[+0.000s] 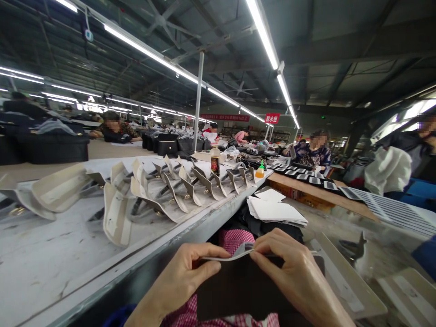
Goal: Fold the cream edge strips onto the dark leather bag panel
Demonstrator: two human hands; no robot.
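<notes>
A dark brown panel (235,290) with a pale top edge hangs upright over my lap, held between both hands. My left hand (190,272) pinches its upper edge on the left, thumb on the near face. With fingers and thumb closed, my right hand (289,263) grips the same edge further right. A grey strip (243,247) shows behind the edge between the hands. To the left on the white-covered table (68,245) stand several curved beige pieces (117,218) with dark straps and small gold-coloured fittings.
A dark-labelled bottle (215,161) and an orange glue-like bottle (260,170) stand along the table's far end. White sheets (275,209) lie stacked beyond my hands. Beige panels (350,281) lie at right. Co-workers (311,152) sit at other tables; black bags (54,141) stand left.
</notes>
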